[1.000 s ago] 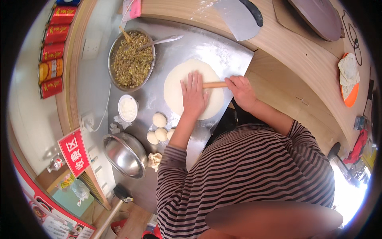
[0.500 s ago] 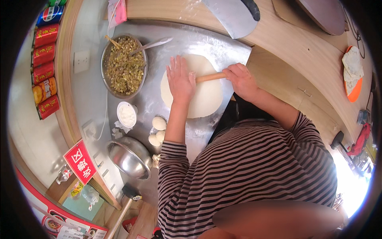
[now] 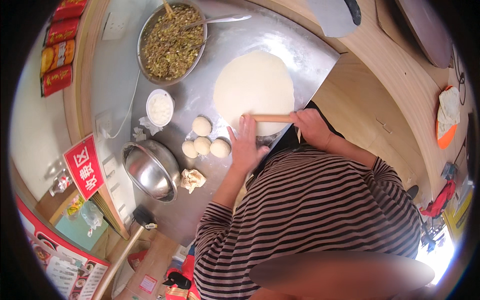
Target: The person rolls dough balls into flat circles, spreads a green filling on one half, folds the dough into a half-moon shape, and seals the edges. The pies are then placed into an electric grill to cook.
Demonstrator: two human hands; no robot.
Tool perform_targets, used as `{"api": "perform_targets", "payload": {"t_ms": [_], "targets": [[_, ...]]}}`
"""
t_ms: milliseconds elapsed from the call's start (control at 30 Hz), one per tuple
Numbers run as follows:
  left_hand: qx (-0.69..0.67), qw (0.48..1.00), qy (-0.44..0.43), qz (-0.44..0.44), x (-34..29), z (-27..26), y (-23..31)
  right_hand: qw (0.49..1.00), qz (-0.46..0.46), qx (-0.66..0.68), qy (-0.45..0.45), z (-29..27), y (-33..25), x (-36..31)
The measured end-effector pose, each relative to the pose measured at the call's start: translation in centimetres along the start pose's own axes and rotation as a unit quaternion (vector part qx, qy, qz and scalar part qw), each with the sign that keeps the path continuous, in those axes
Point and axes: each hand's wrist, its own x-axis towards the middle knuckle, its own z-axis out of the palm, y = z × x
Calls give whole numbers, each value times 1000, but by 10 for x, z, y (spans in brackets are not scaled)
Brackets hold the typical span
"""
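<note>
A large round sheet of rolled dough (image 3: 254, 85) lies on the floury metal worktop (image 3: 172, 222). Across its near edge rests a wooden rolling pin (image 3: 273, 118). My right hand (image 3: 313, 129) is closed around the pin's right end, close to my body. At the other end, my left hand (image 3: 245, 148) has its fingers stretched out, with the fingertips at the pin and the thumb apart. Several dough balls (image 3: 202, 126) sit together to the left of that hand. Farther left and nearer me lies a crumpled pale lump (image 3: 192, 180), whose kind I cannot make out.
A metal bowl (image 3: 140, 56) of chopped filling (image 3: 172, 44) stands at the far left, a spoon (image 3: 225, 19) in it. Nearer are a white tub (image 3: 148, 108) of white stuff and a tilted steel bowl (image 3: 150, 167). A broad blade (image 3: 334, 17) lies on the wooden counter (image 3: 395, 60).
Both hands and the rolling pin have moved toward my body, from the middle of the dough to its near edge. The view has shifted, showing more of the dough balls.
</note>
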Motion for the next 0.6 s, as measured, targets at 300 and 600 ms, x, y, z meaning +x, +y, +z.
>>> {"api": "perform_targets", "payload": {"t_ms": [300,600], "targets": [[59,985,162,-5,110,-6,-35,997,-51,-37,43,17,-15,47],[-43,993,56,-98,-40,10,-11,996,-82,9,-12,30,-42,12]]}}
